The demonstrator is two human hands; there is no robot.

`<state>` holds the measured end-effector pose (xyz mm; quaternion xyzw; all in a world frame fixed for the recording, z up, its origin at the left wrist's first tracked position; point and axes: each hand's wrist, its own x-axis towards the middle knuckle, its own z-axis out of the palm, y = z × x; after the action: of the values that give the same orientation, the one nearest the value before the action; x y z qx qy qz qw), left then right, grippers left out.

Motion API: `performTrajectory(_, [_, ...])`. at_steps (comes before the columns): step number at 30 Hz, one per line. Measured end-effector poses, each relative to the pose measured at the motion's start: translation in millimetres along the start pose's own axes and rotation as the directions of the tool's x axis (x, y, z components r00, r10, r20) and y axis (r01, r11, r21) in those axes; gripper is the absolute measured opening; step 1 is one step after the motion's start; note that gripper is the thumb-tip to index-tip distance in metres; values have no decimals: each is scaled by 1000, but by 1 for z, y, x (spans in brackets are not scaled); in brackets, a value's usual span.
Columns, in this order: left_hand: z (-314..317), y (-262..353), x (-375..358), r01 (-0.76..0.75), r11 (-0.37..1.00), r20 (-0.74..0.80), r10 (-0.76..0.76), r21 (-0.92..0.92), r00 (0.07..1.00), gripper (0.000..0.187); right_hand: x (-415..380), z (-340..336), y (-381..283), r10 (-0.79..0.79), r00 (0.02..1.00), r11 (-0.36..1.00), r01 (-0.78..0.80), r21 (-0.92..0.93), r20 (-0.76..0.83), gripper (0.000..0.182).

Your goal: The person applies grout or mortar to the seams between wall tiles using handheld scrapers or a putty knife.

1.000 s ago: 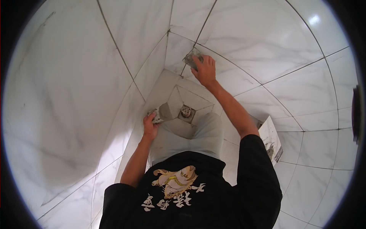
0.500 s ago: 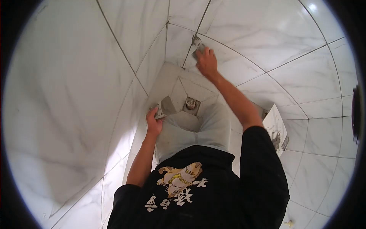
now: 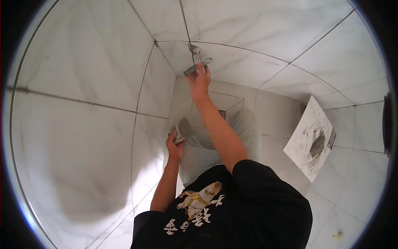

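Observation:
My right hand (image 3: 200, 83) is closed around a flat grey-edged scraper (image 3: 190, 69) and holds it at the tiled wall (image 3: 232, 62), beside the dark vertical joint. Fresh grey grout (image 3: 194, 50) is smeared over that joint just above the tool. Lower down, over my left knee, my left hand (image 3: 175, 145) grips a second scraper (image 3: 180, 129), pale and stained, with grey grout across its broad end. My right forearm covers most of the floor drain (image 3: 222, 113).
To my right a white board (image 3: 302, 141) carries a heap of grey grout (image 3: 318, 144). Marbled tile walls stand close on the left (image 3: 83, 145) and ahead. A small yellowish scrap (image 3: 338, 236) lies at the lower right.
My right hand has moved left and down along the wall joint, with the scraper turned more crosswise. The view has shifted, showing more of the board. My left hand still holds its scraper.

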<state>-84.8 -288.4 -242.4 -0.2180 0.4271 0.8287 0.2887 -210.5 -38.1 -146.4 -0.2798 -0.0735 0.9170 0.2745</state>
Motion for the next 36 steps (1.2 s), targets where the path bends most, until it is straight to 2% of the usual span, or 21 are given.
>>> performTrajectory(2, [-1, 0, -1, 10, 1000, 23, -9, -16, 1000, 36, -6, 23, 13, -292, 956, 920, 277, -277, -11, 70])
performTrajectory(3, [-1, 0, -1, 18, 1000, 17, -18, 3, 1000, 36, 0, 27, 25, -293, 956, 924, 275, -267, -30, 70])
performTrajectory(5, [3, 4, -4, 52, 998, -30, -53, -47, 998, 35, 34, 30, 54, -475, 873, 836, 407, -367, -113, 81])
performTrajectory(6, [2, 2, -1, 50, 998, -31, -51, -41, 998, 35, 49, 37, 62, -473, 873, 839, 406, -362, -116, 81])
performTrajectory(8, [-3, 2, 2, 37, 998, -53, -39, -49, 998, 35, 73, 49, 76, -706, 682, 616, 458, -641, -192, 84])
performTrajectory(9, [-3, 2, 2, 37, 998, -64, -40, -47, 997, 35, 80, 52, 86, -700, 686, 621, 448, -643, -198, 84])
performTrajectory(11, [5, 6, -7, -5, 1000, 12, 5, -12, 1000, 36, 84, 51, 101, -676, 723, 502, 309, -808, -144, 75])
performTrajectory(12, [3, 6, -7, 1, 1000, 9, -1, -13, 1000, 36, 81, 41, 103, -677, 722, 499, 304, -811, -146, 75])
performTrajectory(14, [-2, 4, 0, 52, 998, -71, -54, -27, 996, 37, 74, 7, 106, -553, 824, 437, 412, -799, 123, 70])
performTrajectory(15, [-1, 4, 1, 47, 998, -69, -49, -34, 996, 37, 58, -1, 96, -550, 825, 434, 417, -799, 132, 70])
performTrajectory(16, [1, 4, 0, 29, 999, -61, -31, -24, 998, 36, 36, -11, 77, -338, 941, 800, 282, -529, -10, 64])
performTrajectory(17, [3, 4, -1, 14, 1000, -51, -15, -14, 999, 36, 25, -17, 59, -66, 997, 986, 57, -157, -51, 59])
performTrajectory(18, [9, 4, -2, 10, 1000, -42, -11, -23, 999, 36, 28, -22, 46, -70, 997, 985, 63, -164, -39, 59])
performTrajectory(19, [11, 6, -2, 43, 998, -40, -45, -35, 998, 35, 30, -28, 37, 36, 999, 998, -35, 58, -20, 55])
performTrajectory(20, [12, 9, -5, 78, 996, -42, -79, -39, 996, 35, 31, -33, 33, 140, 990, 950, -140, 280, 18, 50])
performTrajectory(23, [-1, 3, 0, 26, 1000, -35, -25, 17, 999, 34, 41, -6, 20, 113, 992, 910, -125, 395, 54, 48])
performTrajectory(27, [5, 3, -4, 34, 999, -53, -33, 16, 998, 34, 17, 49, 17, 138, 978, 862, -197, 468, 156, 46])
performTrajectory(30, [6, 5, -10, 39, 997, -29, -37, 70, 999, 34, -1, 78, 13, 129, 978, 895, -186, 405, 165, 47])
performTrajectory(32, [5, 4, -9, 22, 998, -1, -22, 53, 1000, 35, -11, 83, 13, 105, 895, 965, -198, 174, 434, 46])
performTrajectory(36, [11, 5, -9, 1, 999, 12, -1, 43, 1000, 36, -33, 61, 11, 139, 891, 973, -205, 110, 432, 43])
